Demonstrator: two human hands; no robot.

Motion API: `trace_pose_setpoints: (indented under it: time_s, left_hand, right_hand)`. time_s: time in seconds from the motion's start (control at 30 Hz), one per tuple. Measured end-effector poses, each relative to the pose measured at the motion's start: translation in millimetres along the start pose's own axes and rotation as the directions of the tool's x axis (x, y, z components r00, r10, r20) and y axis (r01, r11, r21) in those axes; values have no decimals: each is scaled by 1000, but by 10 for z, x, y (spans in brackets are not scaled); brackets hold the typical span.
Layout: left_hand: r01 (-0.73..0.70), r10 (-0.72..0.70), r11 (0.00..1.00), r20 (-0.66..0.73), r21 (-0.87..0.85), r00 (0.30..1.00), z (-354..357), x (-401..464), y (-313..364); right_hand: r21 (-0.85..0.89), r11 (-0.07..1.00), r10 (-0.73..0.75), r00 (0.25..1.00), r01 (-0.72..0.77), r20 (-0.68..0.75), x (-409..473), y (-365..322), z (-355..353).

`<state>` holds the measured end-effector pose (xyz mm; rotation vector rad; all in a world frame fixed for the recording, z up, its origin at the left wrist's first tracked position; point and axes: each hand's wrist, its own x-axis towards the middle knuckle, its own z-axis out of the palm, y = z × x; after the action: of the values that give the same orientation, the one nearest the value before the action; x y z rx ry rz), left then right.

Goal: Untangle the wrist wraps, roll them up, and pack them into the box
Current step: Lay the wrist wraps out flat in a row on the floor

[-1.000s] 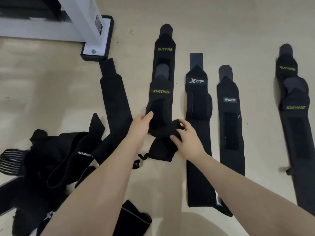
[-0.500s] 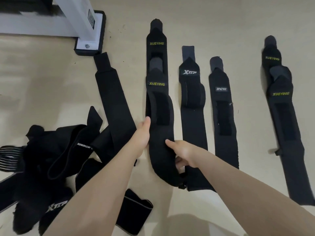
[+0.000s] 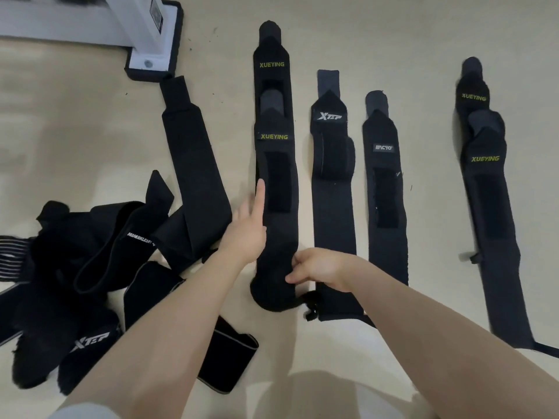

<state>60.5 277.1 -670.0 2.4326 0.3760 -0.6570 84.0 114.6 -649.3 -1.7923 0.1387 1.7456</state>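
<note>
Several black wrist wraps lie stretched out on the beige floor. A XUEYING wrap (image 3: pixel 276 164) lies in the middle, atop a second XUEYING wrap. My left hand (image 3: pixel 248 231) presses flat with straight fingers along its left edge. My right hand (image 3: pixel 317 267) pinches the wrap's lower right edge, near its rounded end. To the right lie an XTEP wrap (image 3: pixel 332 207), a wrap with a small white label (image 3: pixel 385 189) and two more overlapping XUEYING wraps (image 3: pixel 493 213). A plain wrap (image 3: pixel 190 164) lies at an angle on the left. No box is in view.
A tangled heap of black wraps (image 3: pixel 75 267) fills the lower left, with a striped white piece (image 3: pixel 12 255) at its edge. A folded black wrap (image 3: pixel 227 361) lies under my left forearm. A white frame with a black foot (image 3: pixel 154 46) stands at the top left.
The bunched lower end of the XUEYING wrap has been pulled toward me and laid out straight. My left hand has opened flat along its edge; my right hand has moved down with the end.
</note>
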Motion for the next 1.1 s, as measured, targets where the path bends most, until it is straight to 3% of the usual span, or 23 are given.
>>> trace_pose_setpoints:
  time_s: [0.07,0.13,0.2,0.27,0.33,0.4,0.47,0.53,0.6,0.67,0.8,0.9,0.97,1.03,1.1]
  left_hand:
    - [-60,72,976,-52,210,996,55,9,-60]
    - [-92,111,920,-28,381,993,100,18,-112]
    - [-59,46,905,41,422,998,115,32,-134]
    - [-43,-5,910,113,412,994,104,41,-113]
    - [-51,-9,922,154,383,988,38,22,-87]
    - [-108,74,905,98,412,992,-87,-81,-98]
    - [-182,219,850,-19,494,975,-177,-277,-230]
    - [-240,316,823,-65,515,946,-235,-515,-479]
    - [-264,366,817,-106,513,924,-299,-785,-766]
    - [-192,335,838,-203,511,920,-327,-1015,-1099]
    - [62,2,959,-227,275,974,-337,-1450,-1514]
    - [274,-276,959,-21,-68,961,-309,-1689,-1671]
    - [342,-332,914,81,-216,940,-304,-1781,-1716]
    - [293,-304,937,-32,-191,952,-336,-1812,-1756]
    - [208,-199,978,-313,-7,929,-411,-1792,-1761]
  right_hand:
    - [226,974,25,999,-19,-20,7,16,18]
    - [481,871,76,994,-104,77,-25,96,90]
    - [521,826,199,976,-215,87,-66,189,235]
    - [285,920,302,950,-270,-75,-100,243,368]
    - [-121,953,238,931,-279,-278,-174,194,457]
    - [-469,845,12,884,-259,-467,-241,123,516]
    - [-608,782,-263,812,-136,-521,-261,20,574]
    - [-625,778,-403,812,62,-422,-245,-116,658]
    - [-572,797,-416,862,192,-290,-158,-228,807]
    - [-563,798,-376,908,216,-185,-40,-285,1039]
    - [-617,762,-294,954,195,-63,164,-155,1575]
    - [-641,753,-274,956,148,-101,219,-43,1839]
    - [-681,718,-298,948,144,-114,208,-76,1919]
    - [-700,695,-368,918,166,-148,158,-221,1902]
    - [-645,738,-456,851,198,-261,55,-446,1810]
